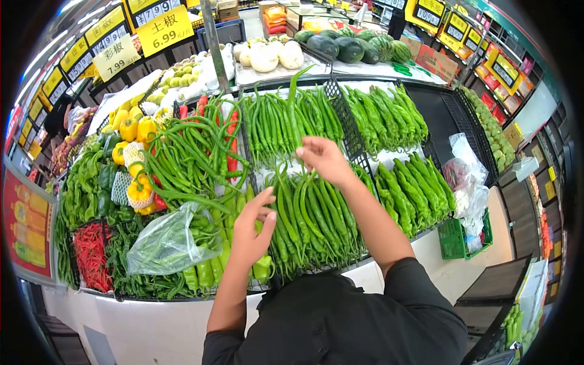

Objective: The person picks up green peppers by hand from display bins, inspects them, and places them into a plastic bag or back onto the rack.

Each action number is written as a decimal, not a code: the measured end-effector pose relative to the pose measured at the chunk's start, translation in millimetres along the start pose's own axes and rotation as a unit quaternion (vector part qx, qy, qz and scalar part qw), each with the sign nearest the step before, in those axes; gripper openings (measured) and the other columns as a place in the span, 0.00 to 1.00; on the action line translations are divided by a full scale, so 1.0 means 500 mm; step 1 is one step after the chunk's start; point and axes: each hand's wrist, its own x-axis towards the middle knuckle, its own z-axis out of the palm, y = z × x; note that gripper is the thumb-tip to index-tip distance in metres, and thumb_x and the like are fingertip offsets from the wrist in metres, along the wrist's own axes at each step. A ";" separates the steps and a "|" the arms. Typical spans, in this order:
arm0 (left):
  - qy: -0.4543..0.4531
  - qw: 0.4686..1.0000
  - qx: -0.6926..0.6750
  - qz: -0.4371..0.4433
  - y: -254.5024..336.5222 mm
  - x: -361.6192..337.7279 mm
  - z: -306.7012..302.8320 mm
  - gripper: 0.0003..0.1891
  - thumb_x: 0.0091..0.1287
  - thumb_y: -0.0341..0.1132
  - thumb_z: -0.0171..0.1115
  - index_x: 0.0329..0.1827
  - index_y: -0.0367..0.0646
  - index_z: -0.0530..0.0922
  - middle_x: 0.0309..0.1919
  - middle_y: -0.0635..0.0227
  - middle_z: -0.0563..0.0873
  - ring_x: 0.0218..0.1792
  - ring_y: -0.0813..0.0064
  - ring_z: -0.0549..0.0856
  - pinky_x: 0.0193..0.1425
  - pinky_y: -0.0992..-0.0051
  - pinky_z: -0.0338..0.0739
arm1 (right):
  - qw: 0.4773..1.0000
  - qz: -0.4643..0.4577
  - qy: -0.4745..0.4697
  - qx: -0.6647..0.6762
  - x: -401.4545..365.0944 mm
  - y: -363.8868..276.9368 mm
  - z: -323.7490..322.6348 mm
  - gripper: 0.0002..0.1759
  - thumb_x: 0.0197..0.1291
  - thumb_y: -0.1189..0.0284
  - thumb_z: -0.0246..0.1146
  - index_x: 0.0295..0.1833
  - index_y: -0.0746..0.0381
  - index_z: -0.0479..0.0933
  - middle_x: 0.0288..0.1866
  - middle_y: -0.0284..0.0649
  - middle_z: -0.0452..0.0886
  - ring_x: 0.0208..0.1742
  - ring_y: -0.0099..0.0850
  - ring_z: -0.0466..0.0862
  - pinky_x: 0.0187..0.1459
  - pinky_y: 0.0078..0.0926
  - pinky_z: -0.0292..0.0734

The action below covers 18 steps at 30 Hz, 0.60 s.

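Between finger and thumb of my right hand I hold one long, curved green pepper upright; my left hand, holding nothing, hovers over the slender green peppers.

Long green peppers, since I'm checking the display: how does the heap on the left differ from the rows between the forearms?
The heap is tangled, its peppers pointing every way; the rows lie side by side. The heap's peppers curl more; the rows' are mostly straighter. Both hold slim green peppers.
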 end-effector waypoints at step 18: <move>0.018 0.989 0.036 -0.145 -0.072 -0.043 -0.051 0.21 0.68 0.22 0.57 0.65 0.37 0.73 0.47 0.59 0.86 0.42 0.73 0.86 0.50 0.73 0.78 | 0.967 0.125 -0.022 -0.219 0.389 0.260 0.122 0.24 0.62 0.66 0.69 0.58 0.71 0.77 0.37 0.47 0.88 0.29 0.31 0.88 0.37 0.32 0.83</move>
